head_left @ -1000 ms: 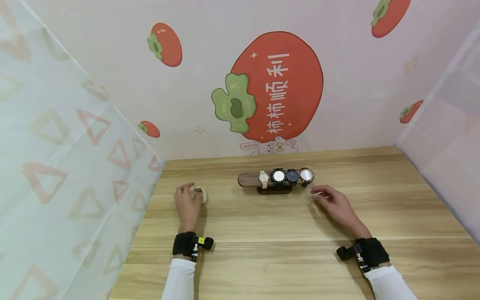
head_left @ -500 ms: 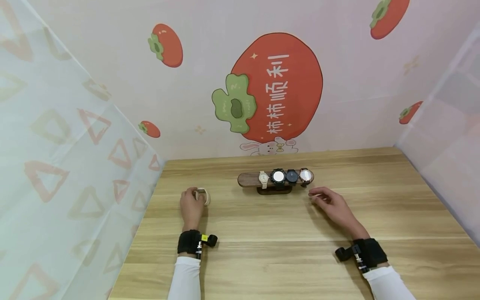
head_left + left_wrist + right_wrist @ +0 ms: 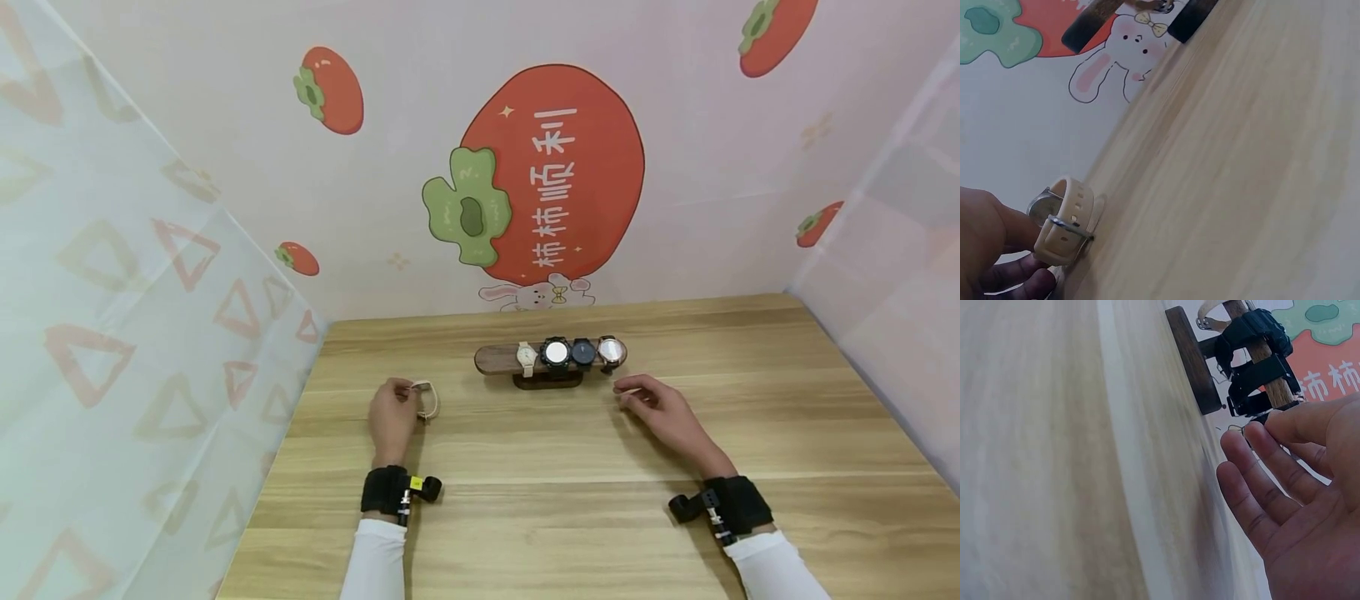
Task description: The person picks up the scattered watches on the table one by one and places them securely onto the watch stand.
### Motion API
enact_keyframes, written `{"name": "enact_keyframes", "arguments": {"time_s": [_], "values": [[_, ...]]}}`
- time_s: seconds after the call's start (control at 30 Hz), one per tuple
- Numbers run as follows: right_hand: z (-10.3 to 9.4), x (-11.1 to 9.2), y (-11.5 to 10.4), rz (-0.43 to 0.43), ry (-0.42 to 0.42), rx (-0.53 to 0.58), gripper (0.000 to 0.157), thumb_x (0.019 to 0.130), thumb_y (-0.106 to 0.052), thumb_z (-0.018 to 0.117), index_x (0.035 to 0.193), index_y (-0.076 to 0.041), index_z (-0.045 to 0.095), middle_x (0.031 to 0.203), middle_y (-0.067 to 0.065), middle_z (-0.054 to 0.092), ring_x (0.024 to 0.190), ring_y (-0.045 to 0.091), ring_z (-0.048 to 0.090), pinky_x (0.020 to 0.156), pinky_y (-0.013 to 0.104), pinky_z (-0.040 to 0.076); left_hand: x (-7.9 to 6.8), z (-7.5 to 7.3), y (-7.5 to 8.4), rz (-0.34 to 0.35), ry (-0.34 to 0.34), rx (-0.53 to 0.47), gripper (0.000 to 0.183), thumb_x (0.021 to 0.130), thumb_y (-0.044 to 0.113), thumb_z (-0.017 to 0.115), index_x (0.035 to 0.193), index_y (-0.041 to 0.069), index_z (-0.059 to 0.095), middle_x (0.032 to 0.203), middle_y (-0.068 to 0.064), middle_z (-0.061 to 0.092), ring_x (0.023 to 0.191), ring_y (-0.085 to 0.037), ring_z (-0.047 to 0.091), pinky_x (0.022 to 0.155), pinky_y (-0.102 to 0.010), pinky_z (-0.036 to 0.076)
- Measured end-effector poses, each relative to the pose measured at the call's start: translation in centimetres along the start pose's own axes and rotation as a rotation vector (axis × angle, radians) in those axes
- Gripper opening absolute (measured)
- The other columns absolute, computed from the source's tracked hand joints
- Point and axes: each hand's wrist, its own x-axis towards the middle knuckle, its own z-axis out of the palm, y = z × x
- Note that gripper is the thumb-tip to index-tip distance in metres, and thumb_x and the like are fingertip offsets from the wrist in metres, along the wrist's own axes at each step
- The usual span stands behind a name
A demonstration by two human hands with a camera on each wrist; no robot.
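My left hand (image 3: 393, 418) pinches a cream-strapped wristwatch (image 3: 1077, 205) between thumb and fingers, at the left part of the table. The strap is buckled into a loop, standing on edge close over the tabletop, with its dial turned toward the hand. At the right end of a dark wooden watch stand (image 3: 495, 360), my right hand (image 3: 670, 417) is held with loosely bent fingers and nothing in them. Along the stand's bar sit a cream watch (image 3: 527, 357), a black watch with a bright face (image 3: 557, 353), a dark watch (image 3: 583, 352) and a rose-gold-rimmed watch (image 3: 611, 350).
The wood-grain table (image 3: 525, 492) runs back to a wall (image 3: 390, 167) printed with persimmons and a rabbit. Pale side panels (image 3: 135, 333) border it left and right. The left end of the stand's bar shows bare wood.
My left hand has moved right and slightly toward me, bringing the cream watch with it and turning its loop more into view. The right hand has barely shifted.
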Motion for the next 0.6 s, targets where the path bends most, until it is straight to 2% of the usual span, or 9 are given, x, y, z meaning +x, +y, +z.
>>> {"name": "enact_keyframes", "arguments": {"time_s": [0.13, 0.27, 0.6], "values": [[0.2, 0.1, -0.1, -0.011, -0.01, 0.011, 0.026, 0.108, -0.013, 0.064, 0.132, -0.003, 0.07, 0.125, 0.016, 0.076, 0.102, 0.019, 0.073, 0.083, 0.018, 0.056, -0.4, 0.3, 0.6, 0.013, -0.028, -0.002, 0.014, 0.102, 0.015, 0.07, 0.112, 0.006, 0.075, 0.103, -0.013, 0.075, 0.094, -0.03, 0.072, 0.074, -0.039, 0.057], [0.5, 0.2, -0.1, -0.026, -0.012, 0.011, 0.025, 0.107, -0.01, 0.064, 0.13, -0.002, 0.07, 0.124, 0.017, 0.076, 0.1, 0.013, 0.072, 0.083, 0.017, 0.056, -0.9, 0.9, 1.3, 0.033, -0.056, -0.003, 0.011, 0.099, 0.014, 0.073, 0.107, 0.007, 0.075, 0.1, -0.011, 0.076, 0.092, -0.028, 0.072, 0.071, -0.036, 0.057], [1.0, 0.1, -0.5, -0.034, -0.02, 0.014, 0.022, 0.106, -0.011, 0.067, 0.126, -0.006, 0.073, 0.125, 0.015, 0.076, 0.1, 0.005, 0.069, 0.083, 0.017, 0.056, -2.3, 2.5, 3.1, 0.139, -0.113, -0.053, 0.005, 0.099, 0.015, 0.076, 0.101, 0.011, 0.073, 0.094, -0.007, 0.077, 0.085, -0.022, 0.075, 0.069, -0.033, 0.06]]}}
